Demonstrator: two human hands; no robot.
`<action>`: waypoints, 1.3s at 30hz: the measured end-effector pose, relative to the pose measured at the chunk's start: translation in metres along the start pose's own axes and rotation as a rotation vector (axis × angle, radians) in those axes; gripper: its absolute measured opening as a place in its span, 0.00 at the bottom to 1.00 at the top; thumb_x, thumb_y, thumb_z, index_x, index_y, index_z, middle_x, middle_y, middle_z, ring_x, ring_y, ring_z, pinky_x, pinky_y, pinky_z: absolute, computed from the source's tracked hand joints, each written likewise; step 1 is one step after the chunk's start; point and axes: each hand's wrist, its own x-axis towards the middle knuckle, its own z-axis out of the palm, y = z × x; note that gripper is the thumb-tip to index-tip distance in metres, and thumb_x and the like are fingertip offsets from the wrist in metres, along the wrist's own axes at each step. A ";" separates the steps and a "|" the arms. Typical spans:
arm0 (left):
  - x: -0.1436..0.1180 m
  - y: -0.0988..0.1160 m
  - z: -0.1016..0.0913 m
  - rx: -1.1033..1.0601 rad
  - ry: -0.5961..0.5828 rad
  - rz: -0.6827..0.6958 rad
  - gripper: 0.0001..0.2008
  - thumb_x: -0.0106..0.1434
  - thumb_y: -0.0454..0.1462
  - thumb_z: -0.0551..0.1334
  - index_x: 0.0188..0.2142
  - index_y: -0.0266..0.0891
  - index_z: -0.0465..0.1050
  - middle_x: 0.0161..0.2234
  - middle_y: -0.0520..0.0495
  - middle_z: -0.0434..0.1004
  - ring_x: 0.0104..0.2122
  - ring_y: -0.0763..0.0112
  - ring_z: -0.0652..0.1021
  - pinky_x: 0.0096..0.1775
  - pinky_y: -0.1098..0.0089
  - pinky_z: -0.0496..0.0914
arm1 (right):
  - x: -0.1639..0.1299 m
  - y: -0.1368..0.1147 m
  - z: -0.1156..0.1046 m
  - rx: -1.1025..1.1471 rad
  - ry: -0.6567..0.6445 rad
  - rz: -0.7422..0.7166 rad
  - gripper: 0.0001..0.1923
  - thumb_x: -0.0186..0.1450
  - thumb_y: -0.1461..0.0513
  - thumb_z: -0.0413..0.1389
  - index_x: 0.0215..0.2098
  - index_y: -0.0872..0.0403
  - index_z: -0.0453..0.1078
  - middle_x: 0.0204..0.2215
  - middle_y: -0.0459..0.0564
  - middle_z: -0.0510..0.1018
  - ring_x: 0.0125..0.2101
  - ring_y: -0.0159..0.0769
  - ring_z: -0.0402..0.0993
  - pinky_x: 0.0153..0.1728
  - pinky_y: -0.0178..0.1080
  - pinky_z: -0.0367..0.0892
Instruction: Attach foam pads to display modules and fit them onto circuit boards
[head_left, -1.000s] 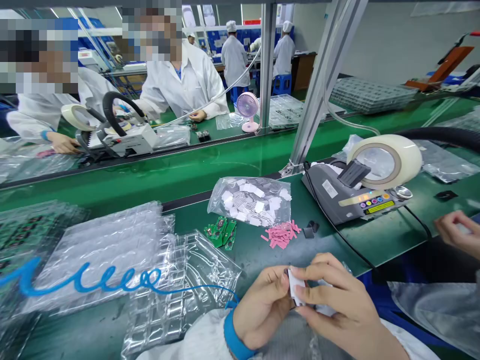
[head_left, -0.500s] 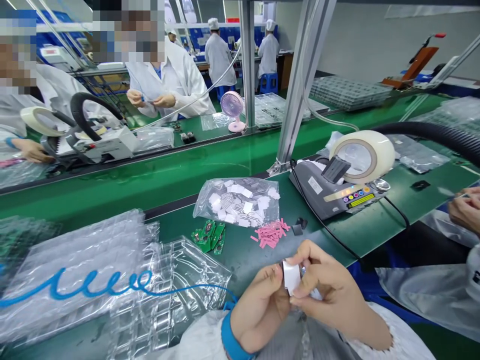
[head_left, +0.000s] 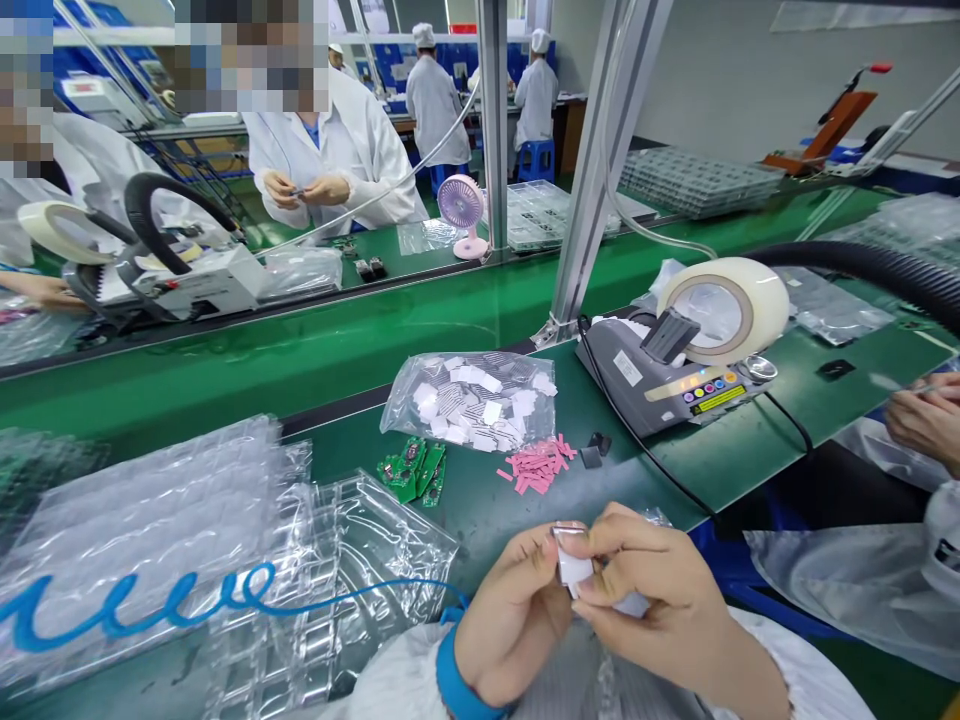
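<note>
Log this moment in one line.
left hand: holding white-faced piece | right hand: pinching same piece | nearby: pink strips, green circuit boards, clear bag

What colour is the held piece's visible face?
The held piece shows a white face; clearest in the head view.

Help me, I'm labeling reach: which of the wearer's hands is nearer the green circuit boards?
Left. The left hand is below and right of the green circuit boards in the picture; the right hand is farther right, beyond the left.
</note>
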 end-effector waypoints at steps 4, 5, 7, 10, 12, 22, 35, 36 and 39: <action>0.003 0.004 0.000 0.042 -0.071 -0.039 0.17 0.46 0.45 0.69 0.30 0.32 0.76 0.26 0.47 0.73 0.28 0.74 0.72 0.34 0.74 0.64 | 0.001 0.004 -0.014 -0.028 -0.054 -0.034 0.03 0.60 0.64 0.56 0.34 0.51 0.68 0.38 0.49 0.76 0.34 0.34 0.69 0.36 0.40 0.66; 0.004 0.004 0.000 0.071 -0.118 -0.065 0.19 0.47 0.46 0.69 0.31 0.31 0.76 0.26 0.47 0.74 0.27 0.74 0.72 0.33 0.73 0.64 | 0.001 0.006 -0.018 -0.021 -0.063 -0.013 0.07 0.62 0.60 0.55 0.39 0.50 0.68 0.41 0.51 0.75 0.37 0.36 0.69 0.38 0.42 0.65; 0.006 0.002 -0.003 0.127 -0.229 -0.128 0.21 0.48 0.47 0.68 0.36 0.32 0.76 0.24 0.47 0.74 0.24 0.75 0.73 0.33 0.72 0.65 | 0.003 0.010 -0.025 0.007 -0.112 0.044 0.15 0.64 0.55 0.52 0.48 0.50 0.66 0.46 0.52 0.72 0.43 0.38 0.67 0.43 0.44 0.64; 0.010 -0.005 -0.007 0.130 -0.346 -0.203 0.21 0.51 0.47 0.66 0.42 0.38 0.75 0.23 0.51 0.74 0.21 0.77 0.72 0.37 0.69 0.67 | 0.004 0.017 -0.027 0.141 -0.259 0.053 0.20 0.66 0.50 0.47 0.49 0.50 0.67 0.40 0.51 0.76 0.40 0.35 0.70 0.43 0.41 0.63; 0.014 -0.008 -0.008 0.113 -0.373 -0.264 0.20 0.50 0.48 0.65 0.39 0.39 0.75 0.25 0.51 0.74 0.21 0.78 0.72 0.41 0.66 0.67 | 0.002 0.021 -0.026 0.206 -0.251 0.010 0.22 0.66 0.47 0.45 0.43 0.52 0.70 0.31 0.49 0.77 0.33 0.32 0.71 0.38 0.39 0.63; 0.027 0.000 0.008 1.093 -0.101 0.348 0.04 0.49 0.36 0.68 0.28 0.43 0.77 0.32 0.45 0.76 0.36 0.61 0.71 0.46 0.66 0.60 | -0.029 0.034 -0.046 -0.233 -0.098 0.130 0.27 0.64 0.43 0.39 0.36 0.54 0.68 0.27 0.48 0.72 0.31 0.35 0.63 0.34 0.40 0.60; 0.032 -0.001 0.005 0.707 0.079 0.038 0.10 0.51 0.42 0.67 0.25 0.39 0.69 0.27 0.49 0.76 0.34 0.67 0.74 0.40 0.71 0.63 | -0.030 0.146 -0.142 0.028 0.610 0.803 0.23 0.59 0.45 0.53 0.34 0.57 0.68 0.28 0.50 0.75 0.26 0.34 0.71 0.29 0.39 0.67; 0.031 -0.001 0.006 0.623 0.067 0.005 0.11 0.51 0.42 0.67 0.24 0.39 0.68 0.26 0.50 0.75 0.34 0.68 0.74 0.39 0.71 0.63 | -0.026 0.154 -0.147 0.073 0.600 0.821 0.21 0.58 0.46 0.55 0.33 0.57 0.68 0.28 0.49 0.75 0.26 0.33 0.72 0.29 0.39 0.68; 0.027 0.003 0.011 0.450 0.052 -0.026 0.11 0.52 0.40 0.66 0.22 0.38 0.66 0.24 0.50 0.74 0.34 0.68 0.75 0.40 0.71 0.64 | -0.018 0.156 -0.142 0.177 0.586 0.825 0.20 0.54 0.48 0.59 0.28 0.57 0.67 0.23 0.46 0.73 0.25 0.31 0.71 0.30 0.39 0.69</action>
